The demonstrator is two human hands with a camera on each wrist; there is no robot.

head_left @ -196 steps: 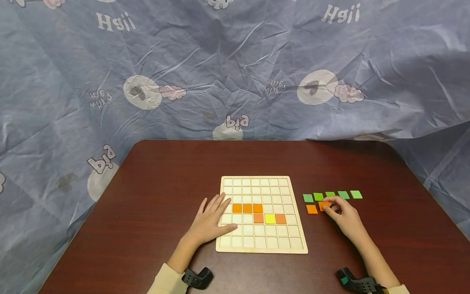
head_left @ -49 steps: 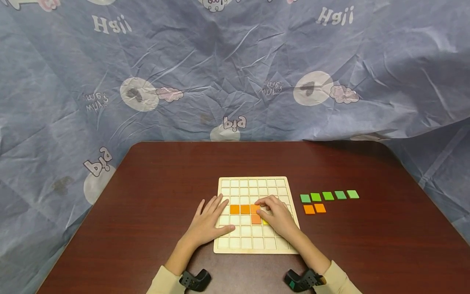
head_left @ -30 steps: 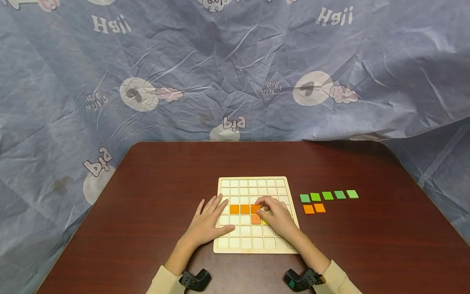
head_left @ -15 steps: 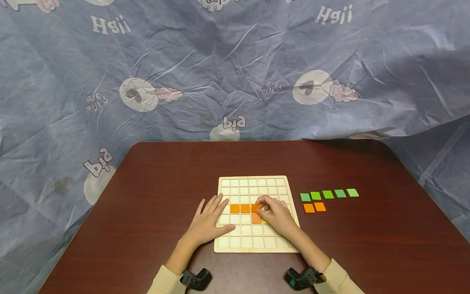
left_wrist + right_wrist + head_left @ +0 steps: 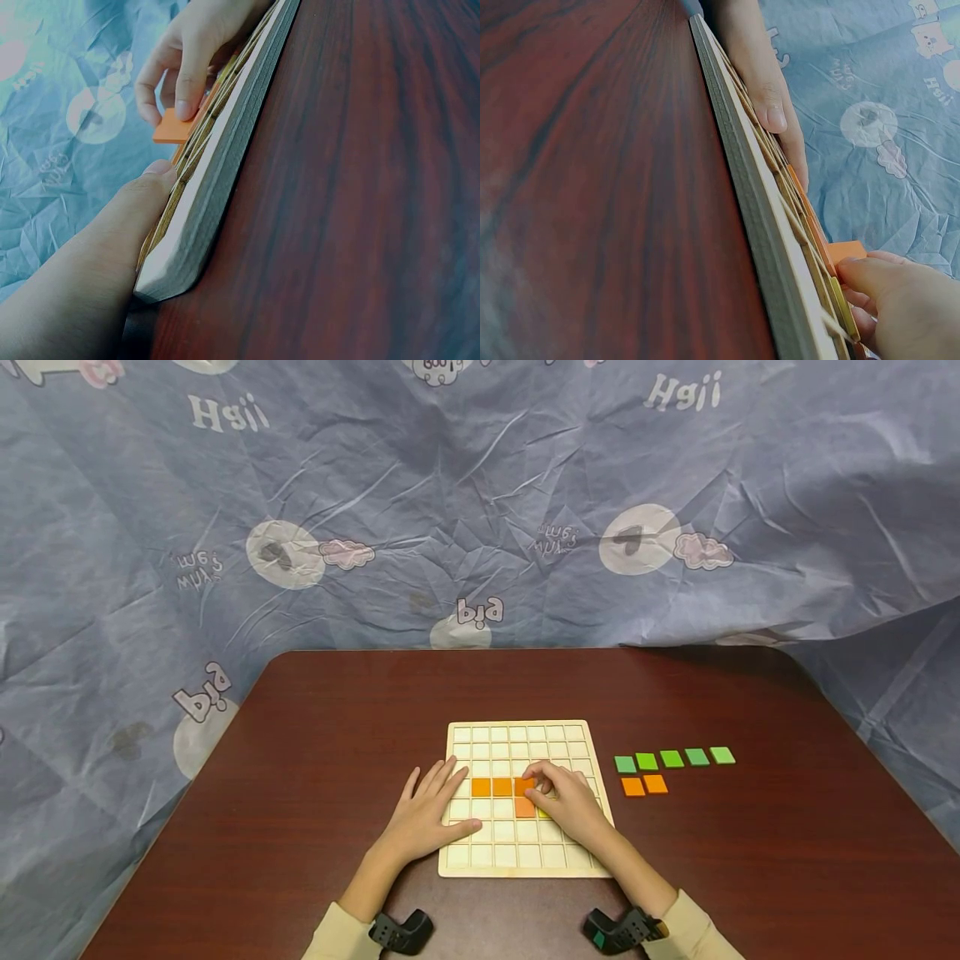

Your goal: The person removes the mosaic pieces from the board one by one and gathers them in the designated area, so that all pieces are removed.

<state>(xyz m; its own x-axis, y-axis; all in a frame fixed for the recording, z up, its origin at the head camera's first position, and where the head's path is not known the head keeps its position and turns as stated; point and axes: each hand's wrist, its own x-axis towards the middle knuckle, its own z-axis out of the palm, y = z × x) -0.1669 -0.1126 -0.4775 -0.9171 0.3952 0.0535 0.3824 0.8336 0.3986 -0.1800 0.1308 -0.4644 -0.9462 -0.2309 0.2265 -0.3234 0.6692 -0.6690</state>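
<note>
A pale wooden grid board (image 5: 495,872) lies on the table. My left hand (image 5: 422,814) rests spread on its left edge, the thumb (image 5: 154,176) lying along the rim in the left wrist view. Over the middle of the board, my right hand (image 5: 566,802) pinches an orange square tile (image 5: 523,787) between thumb and fingers. Both wrist views show this tile (image 5: 172,129) tipped up above the board's surface. Two orange tiles (image 5: 491,787) sit in cells to its left. Nearer me is a light orange tile (image 5: 525,807), with a yellow tile (image 5: 546,814) partly hidden by the right hand.
Right of the board, a row of several green tiles (image 5: 672,759) lies on the brown table (image 5: 337,735). Two orange tiles (image 5: 643,786) lie just in front of that row. A patterned grey-blue cloth (image 5: 480,510) hangs behind the table.
My right hand has moved left from the orange tiles beside the board, where one was in its fingers, to an orange tile on the board. The left hand has stayed on the board.
</note>
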